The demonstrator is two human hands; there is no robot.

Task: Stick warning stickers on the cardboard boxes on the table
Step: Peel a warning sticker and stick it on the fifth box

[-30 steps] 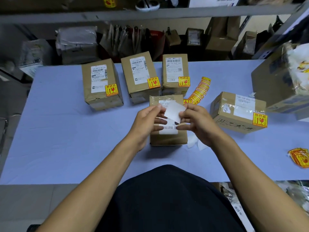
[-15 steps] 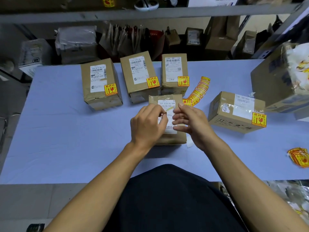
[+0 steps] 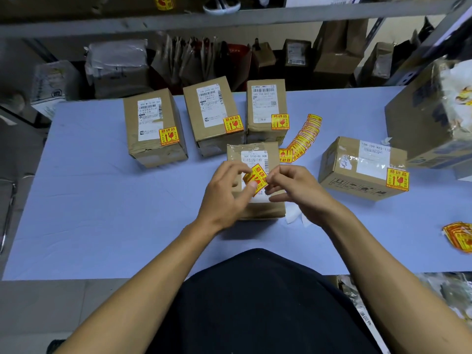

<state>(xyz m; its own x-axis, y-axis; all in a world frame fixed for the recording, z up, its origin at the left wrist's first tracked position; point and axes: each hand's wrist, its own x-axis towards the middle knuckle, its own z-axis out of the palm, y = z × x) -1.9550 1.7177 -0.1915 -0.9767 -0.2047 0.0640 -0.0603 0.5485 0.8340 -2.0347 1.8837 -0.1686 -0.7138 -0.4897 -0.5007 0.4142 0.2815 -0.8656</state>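
A yellow and red warning sticker (image 3: pixel 256 178) hangs tilted above the middle cardboard box (image 3: pixel 255 152), over its white shipping label. My left hand (image 3: pixel 228 194) pinches the sticker's left edge with thumb and forefinger. My right hand (image 3: pixel 291 187) pinches its right edge. Three boxes stand in a row behind: left box (image 3: pixel 153 129), middle box (image 3: pixel 212 116), right box (image 3: pixel 265 111), each with a warning sticker on it. A fourth stickered box (image 3: pixel 362 167) lies to the right.
A fanned strip of warning stickers (image 3: pixel 301 139) lies behind the middle box. More stickers (image 3: pixel 458 235) sit at the table's right edge. White backing paper (image 3: pixel 293 217) lies by my right wrist. A large carton (image 3: pixel 434 118) stands at far right. Shelves with parcels rise behind the blue table (image 3: pixel 102 200).
The white backing paper I held a second ago is gone from my hands. The sticker's printed yellow face now shows between my fingers, held over the box.
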